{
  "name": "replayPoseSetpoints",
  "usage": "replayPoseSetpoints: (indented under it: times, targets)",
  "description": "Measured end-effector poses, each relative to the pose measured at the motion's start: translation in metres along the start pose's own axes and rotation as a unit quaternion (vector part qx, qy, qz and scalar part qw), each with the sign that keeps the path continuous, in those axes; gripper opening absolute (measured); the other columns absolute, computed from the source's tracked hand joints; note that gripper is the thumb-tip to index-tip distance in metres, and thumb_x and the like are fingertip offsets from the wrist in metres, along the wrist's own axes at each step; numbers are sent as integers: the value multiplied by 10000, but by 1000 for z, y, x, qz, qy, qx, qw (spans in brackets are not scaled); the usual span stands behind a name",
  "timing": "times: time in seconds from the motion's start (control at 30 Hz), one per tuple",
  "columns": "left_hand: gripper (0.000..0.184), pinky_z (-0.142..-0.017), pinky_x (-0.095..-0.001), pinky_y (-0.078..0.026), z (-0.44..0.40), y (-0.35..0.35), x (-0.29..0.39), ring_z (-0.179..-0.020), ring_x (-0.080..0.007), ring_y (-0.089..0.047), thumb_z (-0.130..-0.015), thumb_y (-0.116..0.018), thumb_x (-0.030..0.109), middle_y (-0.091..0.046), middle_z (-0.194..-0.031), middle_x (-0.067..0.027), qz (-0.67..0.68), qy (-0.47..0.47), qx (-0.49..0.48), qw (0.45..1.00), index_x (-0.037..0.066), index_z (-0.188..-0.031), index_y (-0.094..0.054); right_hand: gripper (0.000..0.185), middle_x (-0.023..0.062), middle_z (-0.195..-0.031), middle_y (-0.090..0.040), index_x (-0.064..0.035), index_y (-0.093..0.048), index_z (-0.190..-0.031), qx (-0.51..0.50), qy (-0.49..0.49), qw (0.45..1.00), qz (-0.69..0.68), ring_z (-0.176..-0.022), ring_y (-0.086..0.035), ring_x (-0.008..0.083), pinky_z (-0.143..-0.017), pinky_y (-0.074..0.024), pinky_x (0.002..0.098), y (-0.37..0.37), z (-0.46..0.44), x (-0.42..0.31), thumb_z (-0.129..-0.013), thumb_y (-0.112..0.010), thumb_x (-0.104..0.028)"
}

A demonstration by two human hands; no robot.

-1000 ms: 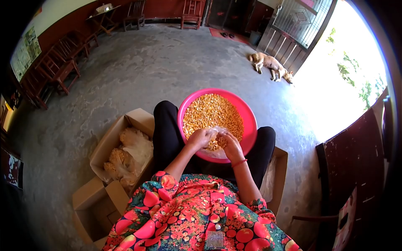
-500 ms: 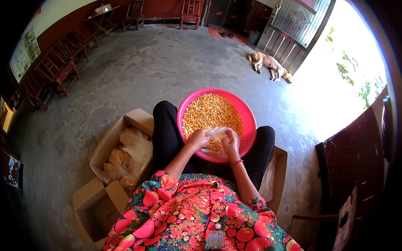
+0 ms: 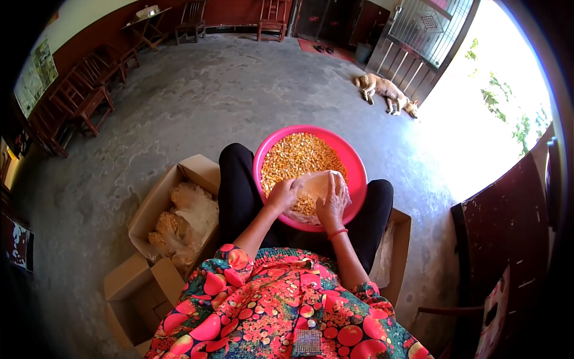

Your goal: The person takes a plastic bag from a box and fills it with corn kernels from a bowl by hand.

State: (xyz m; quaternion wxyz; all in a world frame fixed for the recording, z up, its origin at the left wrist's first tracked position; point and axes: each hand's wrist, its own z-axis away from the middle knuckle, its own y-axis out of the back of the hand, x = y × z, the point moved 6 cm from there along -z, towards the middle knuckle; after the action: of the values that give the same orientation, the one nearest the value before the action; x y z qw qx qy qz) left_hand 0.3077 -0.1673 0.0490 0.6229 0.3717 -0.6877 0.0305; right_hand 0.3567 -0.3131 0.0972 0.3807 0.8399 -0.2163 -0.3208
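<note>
A: Where is the clear, thin plastic bag [image 3: 317, 181]?

B: Over the near part of the round, bright pink plastic basin [image 3: 357, 179], between the two hands. Its mouth spreads wide, the far edge lifted.

A: And what fills the basin?

B: Loose, orange-yellow corn kernels [image 3: 302, 154], heaped across it beyond the bag. More kernels show at the bag's near side, though I can't tell whether they lie inside it or show through the film.

A: How is the grip on the left?

B: The left hand [image 3: 283, 195] is clamped on the bag's left edge, fingers curled over it.

A: The right?

B: The right hand [image 3: 333, 204] lies against the bag's right side, fingers long and pointing away from the body. I can't tell whether the thumb pinches the film. A thin red bracelet [image 3: 337, 234] circles that wrist.

A: What is the basin between?

B: Two bent legs in black trousers [image 3: 235, 191], one on each side.

A: Anything beside them?

B: An open brown cardboard box [image 3: 201, 170] on the left, with knotted-looking clear bags of yellow grain [image 3: 171, 224] inside. Another brown cardboard box [image 3: 399, 251] stands by the right leg. Farther off, a tan dog [image 3: 387, 91] lies on its side on the grey concrete floor [image 3: 239, 90].
</note>
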Motion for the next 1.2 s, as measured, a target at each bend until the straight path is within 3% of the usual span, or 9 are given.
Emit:
replayPoseSetpoints:
  times: [0.1,0.17,0.2,0.33,0.53,0.77,0.93,1.1,1.2]
  targets:
    - [184,-534,-353,-414,-2,-2,-6,-563,-236,-561,-801,-499,171,-566,-666,-189,29,-20,7,999,17,-830,-593,642,135,-1251,-371,-108,-372,-1233,-45,17,999,-8,-1201,-277,313,-1021,-124,430,-24,5,21,-619,-561,-108]
    - [180,-578,-345,-431,-1,-10,-11,-622,-237,-584,-778,-500,138,-580,-710,-188,1,53,-83,995,14,-866,-597,511,121,-1189,-453,-131,-469,-1154,-247,-69,966,-43,-1143,-373,303,-1008,-156,455,-52,15,34,-650,-549,-141]
    - [180,-578,-345,-431,-2,-11,-13,-622,-237,-584,-778,-500,138,-580,-710,-188,1,53,-83,995,14,-866,-597,373,121,-1028,-563,-128,-555,-1041,-225,7,974,30,-998,-507,284,-947,-288,434,-46,14,25,-671,-546,-173]
    - [217,-595,-340,-441,-2,-15,-12,-637,-238,-593,-725,-493,81,-586,-717,-186,-36,10,-97,995,19,-906,-597,273,134,-882,-602,-101,-602,-932,-250,-51,964,-69,-868,-571,268,-802,-427,390,-54,15,34,-674,-552,-175]
    - [215,-597,-366,-442,-3,-18,-18,-655,-277,-587,-699,-508,110,-579,-721,-202,-4,-4,-89,996,20,-874,-594,54,130,-728,-577,-39,-597,-726,-36,-64,978,-196,-658,-572,226,-586,-453,313,-25,-6,45,-690,-561,-54]
    - [222,-598,-385,-444,-1,-16,-14,-694,-326,-586,-700,-546,191,-575,-723,-209,-4,-7,-91,996,27,-839,-602,73,143,-704,-562,-43,-576,-736,79,-138,967,-200,-682,-557,297,-613,-439,357,-32,-36,103,-701,-525,-82]
    - [233,-592,-387,-440,3,-7,3,-677,-331,-580,-700,-568,222,-573,-713,-204,-22,14,-104,994,42,-843,-605,196,188,-925,-547,-77,-577,-844,-74,-189,976,-84,-850,-538,330,-731,-437,398,-67,-36,148,-672,-600,-166]
    - [267,-590,-390,-436,3,-9,0,-667,-340,-570,-705,-591,269,-573,-713,-200,-9,2,-110,994,57,-867,-607,313,179,-898,-581,-103,-564,-968,-221,-174,960,5,-878,-548,347,-743,-442,400,-101,-29,147,-668,-615,-179]
    - [250,-561,-355,-426,2,-8,1,-594,-258,-578,-710,-603,227,-571,-675,-193,-35,-3,-102,994,21,-851,-597,318,188,-911,-599,-86,-611,-933,-391,-22,918,64,-871,-572,315,-745,-449,385,-120,-22,132,-675,-608,-273]
